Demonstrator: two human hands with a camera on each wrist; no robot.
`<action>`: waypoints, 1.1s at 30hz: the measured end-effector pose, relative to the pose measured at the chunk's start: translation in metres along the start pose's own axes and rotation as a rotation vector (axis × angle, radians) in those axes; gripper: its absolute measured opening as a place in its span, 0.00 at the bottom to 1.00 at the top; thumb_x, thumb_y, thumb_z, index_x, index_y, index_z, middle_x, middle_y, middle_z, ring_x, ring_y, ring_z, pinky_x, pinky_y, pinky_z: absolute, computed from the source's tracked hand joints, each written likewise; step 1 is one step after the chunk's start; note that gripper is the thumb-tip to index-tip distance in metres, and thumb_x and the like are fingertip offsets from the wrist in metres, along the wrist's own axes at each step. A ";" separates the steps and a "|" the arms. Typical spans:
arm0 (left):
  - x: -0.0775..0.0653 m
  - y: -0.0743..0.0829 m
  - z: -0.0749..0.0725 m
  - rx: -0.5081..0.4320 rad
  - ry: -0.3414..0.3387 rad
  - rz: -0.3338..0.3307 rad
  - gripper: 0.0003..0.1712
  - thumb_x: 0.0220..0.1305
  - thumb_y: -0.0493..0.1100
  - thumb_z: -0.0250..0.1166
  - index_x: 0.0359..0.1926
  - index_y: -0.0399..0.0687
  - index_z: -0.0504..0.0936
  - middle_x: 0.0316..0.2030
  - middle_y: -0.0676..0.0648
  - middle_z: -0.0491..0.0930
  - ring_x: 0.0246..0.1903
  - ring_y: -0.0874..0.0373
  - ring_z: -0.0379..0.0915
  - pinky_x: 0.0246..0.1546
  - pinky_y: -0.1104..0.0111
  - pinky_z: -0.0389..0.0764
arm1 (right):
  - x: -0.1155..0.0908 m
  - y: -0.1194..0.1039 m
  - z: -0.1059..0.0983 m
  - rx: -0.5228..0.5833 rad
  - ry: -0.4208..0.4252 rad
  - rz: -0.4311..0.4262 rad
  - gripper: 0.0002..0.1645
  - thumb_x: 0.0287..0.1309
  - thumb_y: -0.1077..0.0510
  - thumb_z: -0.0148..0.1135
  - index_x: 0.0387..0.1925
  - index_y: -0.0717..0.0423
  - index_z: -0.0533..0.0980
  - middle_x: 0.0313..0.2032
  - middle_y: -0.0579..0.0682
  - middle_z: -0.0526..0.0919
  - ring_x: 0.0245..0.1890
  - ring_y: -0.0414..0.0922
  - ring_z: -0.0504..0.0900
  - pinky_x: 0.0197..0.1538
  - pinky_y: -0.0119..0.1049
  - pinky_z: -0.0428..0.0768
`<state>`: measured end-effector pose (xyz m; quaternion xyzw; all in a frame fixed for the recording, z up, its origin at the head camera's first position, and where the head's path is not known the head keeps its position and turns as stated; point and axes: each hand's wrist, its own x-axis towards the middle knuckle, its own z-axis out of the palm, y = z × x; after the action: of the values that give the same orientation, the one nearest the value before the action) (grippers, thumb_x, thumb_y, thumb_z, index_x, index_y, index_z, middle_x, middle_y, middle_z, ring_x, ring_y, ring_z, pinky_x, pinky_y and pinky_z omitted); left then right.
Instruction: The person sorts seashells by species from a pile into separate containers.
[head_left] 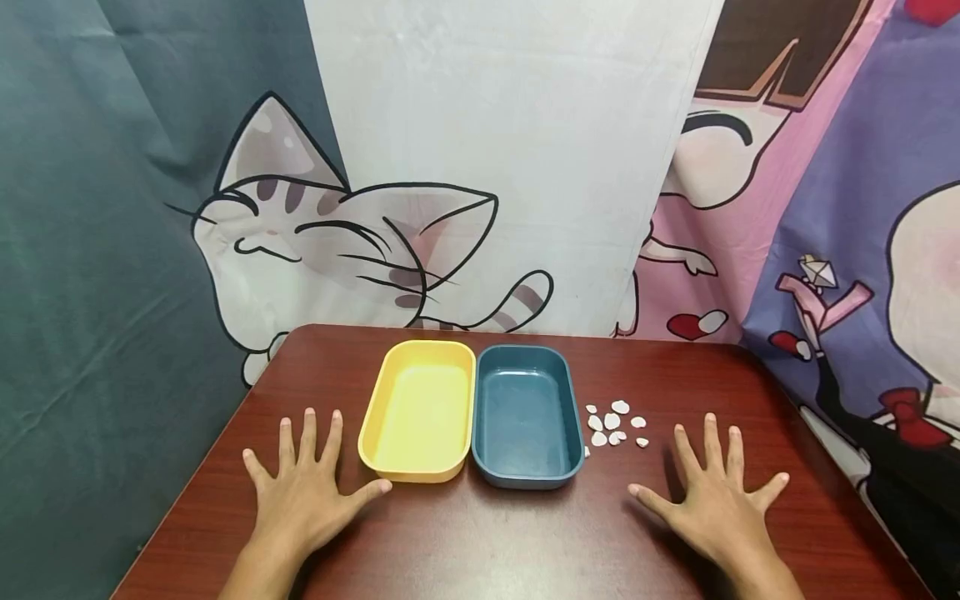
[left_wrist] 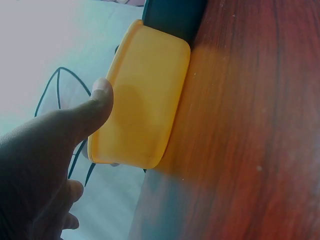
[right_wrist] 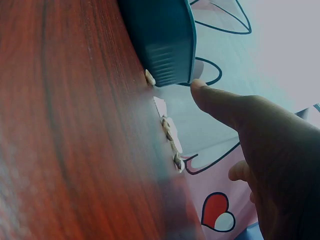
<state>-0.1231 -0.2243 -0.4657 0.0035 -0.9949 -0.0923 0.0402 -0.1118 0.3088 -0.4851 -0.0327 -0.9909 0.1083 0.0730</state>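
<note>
My left hand (head_left: 303,496) is spread with straight fingers over the table, left of a yellow tray (head_left: 367,433); it holds nothing. In the left wrist view its thumb overlaps the side of the yellow tray (left_wrist: 145,95). A dark blue tray (head_left: 528,481) stands right beside the yellow one, and bare floor shows inside both. Several small white shell-like pieces (head_left: 612,422) lie scattered to the right of the blue tray. Nearest to them is my right hand (head_left: 712,508), fingers fanned out and nothing in it. The right wrist view shows some pieces (right_wrist: 160,106) near the blue tray (right_wrist: 165,45).
A reddish-brown wooden table (head_left: 525,542) carries everything. Behind it hangs a cloth backdrop (head_left: 577,167) printed with a cartoon cat and figures. The table's back edge runs just behind the trays.
</note>
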 end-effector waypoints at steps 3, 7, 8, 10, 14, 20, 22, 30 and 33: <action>-0.001 0.000 0.000 0.000 -0.004 0.004 0.78 0.54 0.93 0.58 0.89 0.47 0.50 0.86 0.24 0.44 0.83 0.17 0.35 0.67 0.11 0.29 | -0.003 0.000 0.000 -0.001 0.003 0.001 0.74 0.54 0.12 0.64 0.85 0.56 0.59 0.88 0.64 0.28 0.86 0.73 0.23 0.58 0.98 0.21; -0.002 0.000 0.000 0.001 -0.011 0.012 0.78 0.54 0.93 0.57 0.89 0.48 0.49 0.86 0.25 0.44 0.83 0.18 0.35 0.68 0.11 0.30 | -0.007 0.000 0.000 0.001 0.007 0.004 0.74 0.54 0.12 0.64 0.85 0.56 0.59 0.88 0.64 0.28 0.86 0.73 0.24 0.58 0.98 0.23; -0.001 0.000 0.000 -0.001 -0.015 0.016 0.78 0.54 0.93 0.57 0.90 0.48 0.48 0.86 0.25 0.44 0.83 0.18 0.35 0.68 0.11 0.30 | -0.007 0.000 0.000 0.002 0.006 0.006 0.74 0.54 0.12 0.64 0.85 0.56 0.59 0.88 0.64 0.28 0.86 0.73 0.24 0.58 0.99 0.24; -0.001 0.000 0.000 -0.007 -0.025 0.022 0.79 0.54 0.94 0.56 0.90 0.49 0.47 0.86 0.25 0.43 0.84 0.18 0.34 0.68 0.11 0.30 | -0.007 0.000 0.000 0.006 0.002 0.013 0.74 0.55 0.12 0.64 0.85 0.57 0.59 0.88 0.65 0.29 0.86 0.73 0.25 0.58 0.99 0.25; 0.002 0.000 0.000 -0.040 -0.033 0.041 0.77 0.57 0.92 0.57 0.90 0.49 0.45 0.86 0.26 0.44 0.84 0.18 0.35 0.67 0.10 0.31 | -0.004 0.002 0.000 0.020 -0.001 0.019 0.73 0.56 0.13 0.63 0.85 0.57 0.58 0.88 0.66 0.30 0.86 0.74 0.27 0.59 0.99 0.28; 0.007 0.000 0.004 -0.130 -0.013 0.077 0.74 0.61 0.87 0.61 0.90 0.51 0.41 0.87 0.29 0.47 0.85 0.22 0.41 0.69 0.11 0.36 | 0.005 0.003 0.005 0.058 0.001 0.020 0.71 0.57 0.15 0.64 0.84 0.58 0.60 0.87 0.71 0.41 0.86 0.76 0.40 0.62 0.99 0.35; 0.007 0.000 0.006 -0.154 -0.005 0.089 0.74 0.62 0.85 0.63 0.91 0.51 0.40 0.87 0.30 0.48 0.85 0.23 0.43 0.69 0.11 0.38 | 0.009 0.002 0.008 0.081 -0.021 0.020 0.71 0.58 0.15 0.64 0.84 0.57 0.60 0.86 0.72 0.44 0.85 0.76 0.43 0.63 0.98 0.37; 0.012 0.001 0.011 -0.236 0.022 0.109 0.73 0.64 0.80 0.66 0.91 0.51 0.38 0.87 0.32 0.49 0.85 0.26 0.47 0.68 0.11 0.43 | 0.023 -0.004 0.015 0.164 -0.024 0.003 0.65 0.60 0.22 0.70 0.82 0.58 0.63 0.84 0.73 0.52 0.84 0.74 0.49 0.67 0.96 0.43; 0.017 0.001 0.014 -0.276 0.019 0.117 0.72 0.65 0.78 0.68 0.90 0.50 0.38 0.87 0.32 0.48 0.84 0.26 0.48 0.68 0.11 0.43 | 0.029 -0.004 0.016 0.192 0.005 -0.005 0.61 0.61 0.26 0.72 0.81 0.58 0.66 0.83 0.73 0.56 0.83 0.74 0.53 0.67 0.94 0.49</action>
<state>-0.1409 -0.2212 -0.4784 -0.0593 -0.9709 -0.2256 0.0548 -0.1426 0.3042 -0.4960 -0.0235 -0.9759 0.2024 0.0787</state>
